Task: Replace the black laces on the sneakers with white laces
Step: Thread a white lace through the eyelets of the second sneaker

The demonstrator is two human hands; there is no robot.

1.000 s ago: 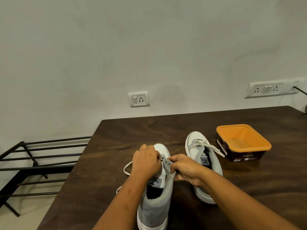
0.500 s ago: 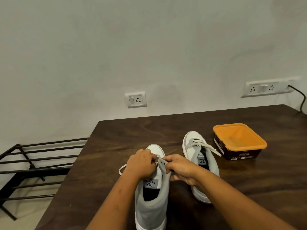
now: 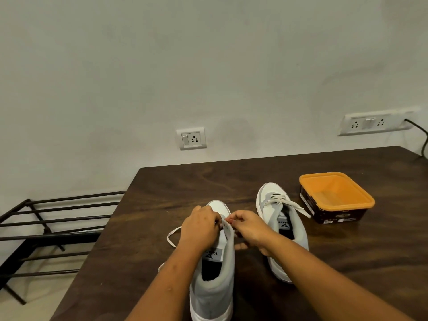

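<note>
Two grey and white sneakers stand on the dark wooden table (image 3: 347, 262), toes toward the wall. The near sneaker (image 3: 214, 286) is under both hands. My left hand (image 3: 200, 228) curls over its left eyelet side, where a white lace (image 3: 172, 235) loops out onto the table. My right hand (image 3: 249, 228) pinches the right eyelet flap at the sneaker's throat. The fingertips and the eyelets are hidden. The far sneaker (image 3: 281, 228) on the right carries a white lace threaded through its front eyelets, one end trailing right.
An orange-rimmed dark tub (image 3: 335, 198) sits right of the far sneaker. A black metal rack (image 3: 46, 228) stands off the table's left edge. Wall sockets (image 3: 191, 138) hang behind, and a black cable (image 3: 421, 135) runs from the right socket strip.
The view has drifted slightly. Both hands stay at the near sneaker's throat, fingers shifting a little on the lace and flap. The lace loop on the left lies much as before.
</note>
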